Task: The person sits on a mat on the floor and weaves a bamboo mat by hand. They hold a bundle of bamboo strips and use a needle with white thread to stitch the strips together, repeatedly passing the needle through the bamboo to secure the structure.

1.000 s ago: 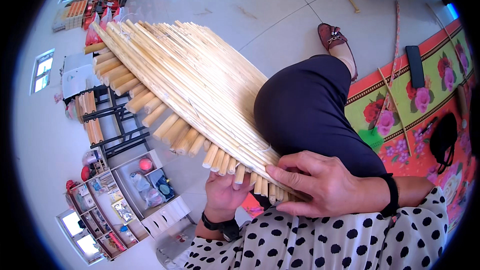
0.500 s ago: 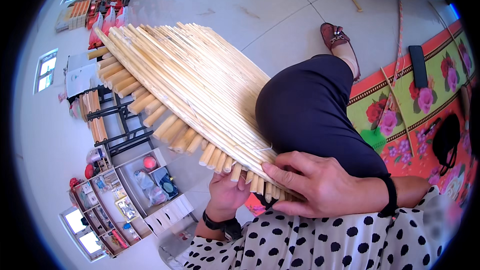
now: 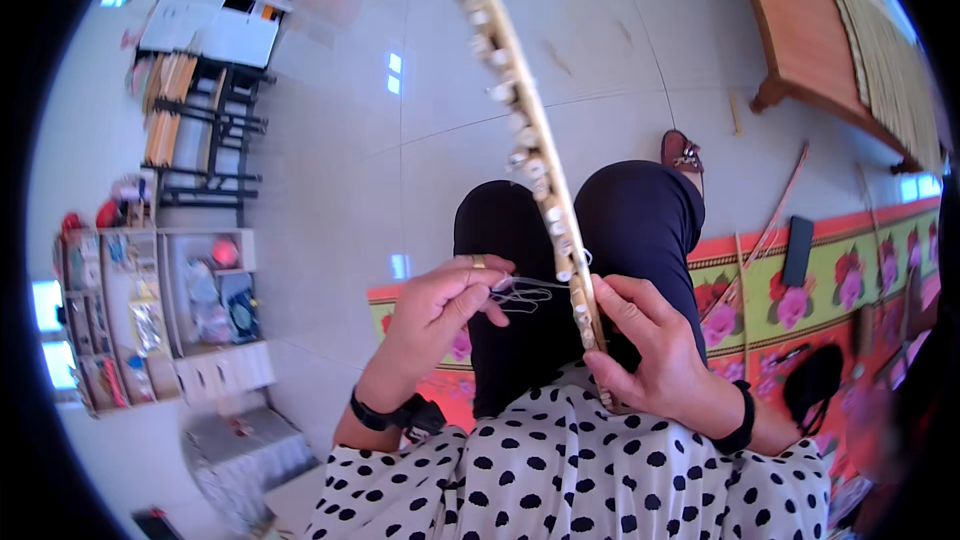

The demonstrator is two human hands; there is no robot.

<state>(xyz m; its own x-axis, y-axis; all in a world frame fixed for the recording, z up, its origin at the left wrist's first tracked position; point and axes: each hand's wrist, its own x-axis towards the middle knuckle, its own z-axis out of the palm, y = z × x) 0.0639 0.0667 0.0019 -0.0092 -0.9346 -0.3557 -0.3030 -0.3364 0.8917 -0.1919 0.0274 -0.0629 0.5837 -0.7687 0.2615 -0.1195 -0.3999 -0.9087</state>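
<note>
From far away, I am watching the stick mat (image 3: 541, 155) now standing edge-on between the knees (image 3: 640, 200). My left hand (image 3: 435, 305) is no longer touching it, so clear thread (image 3: 528, 283) is showing. That hand is pinching the thread, almost closed; my right hand (image 3: 650, 355) is narrowly gripping the mat's near end.

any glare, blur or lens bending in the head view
In the head view, white reflections on the floor and washed-out windows at far left; head view, the shelf unit bowed near the dark rim; head view, a blurred patch right of the polka-dot garment, while left hand and right hand look fairly clear.
</note>
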